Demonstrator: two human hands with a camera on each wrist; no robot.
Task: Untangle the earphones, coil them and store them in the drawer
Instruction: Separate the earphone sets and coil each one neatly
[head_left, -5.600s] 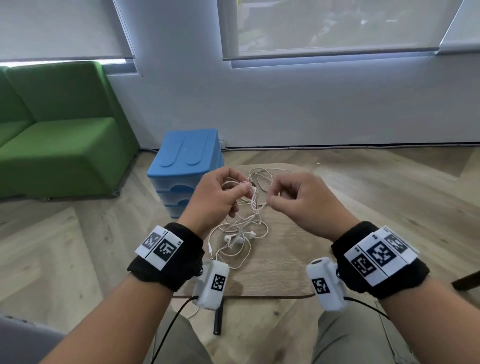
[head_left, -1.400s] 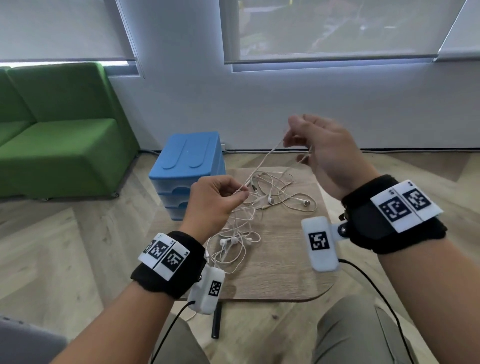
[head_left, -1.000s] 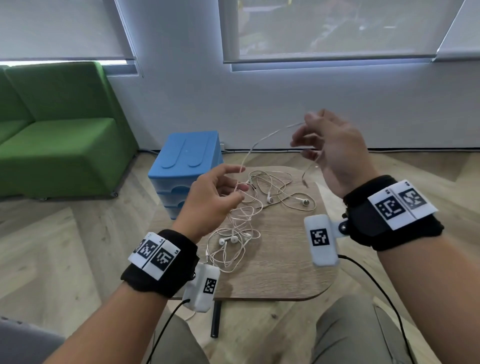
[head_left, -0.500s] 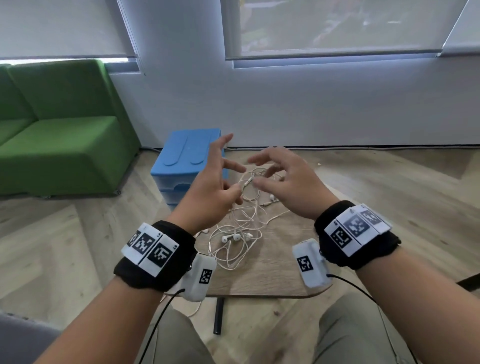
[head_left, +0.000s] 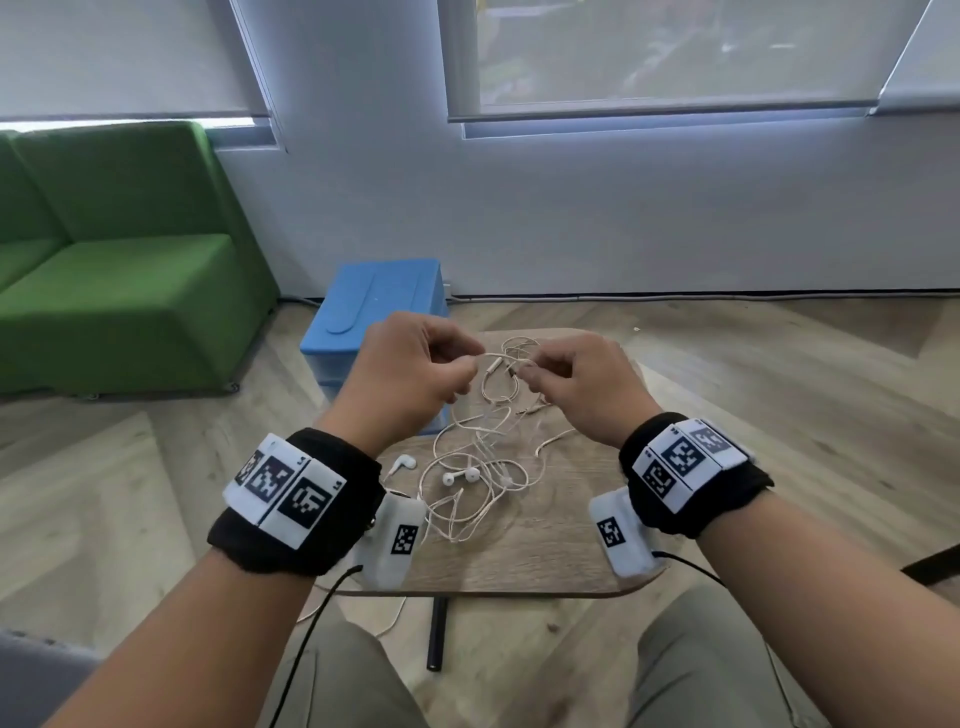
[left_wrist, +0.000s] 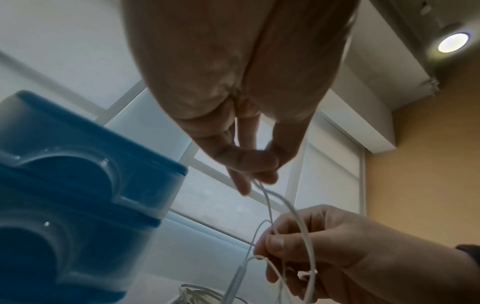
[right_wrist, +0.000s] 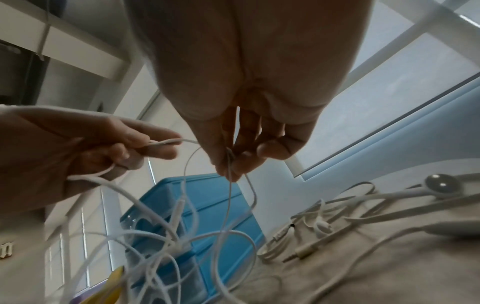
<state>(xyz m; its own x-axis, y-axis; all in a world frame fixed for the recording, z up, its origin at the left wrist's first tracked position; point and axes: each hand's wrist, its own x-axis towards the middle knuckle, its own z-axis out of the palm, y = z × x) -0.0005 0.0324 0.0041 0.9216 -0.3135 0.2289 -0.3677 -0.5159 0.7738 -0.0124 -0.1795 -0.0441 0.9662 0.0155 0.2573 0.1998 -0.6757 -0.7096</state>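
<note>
Right now I have my left hand (head_left: 410, 374) and right hand (head_left: 582, 384) at frame centre, each pinching tangled earphones (head_left: 475, 467) cord above the table (head_left: 519, 561).

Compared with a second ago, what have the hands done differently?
The right hand dropped from its high pull and closed in toward the left hand; after briefly opening, both now pinch the earphones cable above the table. The blue drawer unit hasn't moved.

Green sofa (head_left: 114, 260) on pale wood floor (head_left: 779, 374), white wall (head_left: 571, 218), blind-covered windows (head_left: 675, 52) above.
</note>
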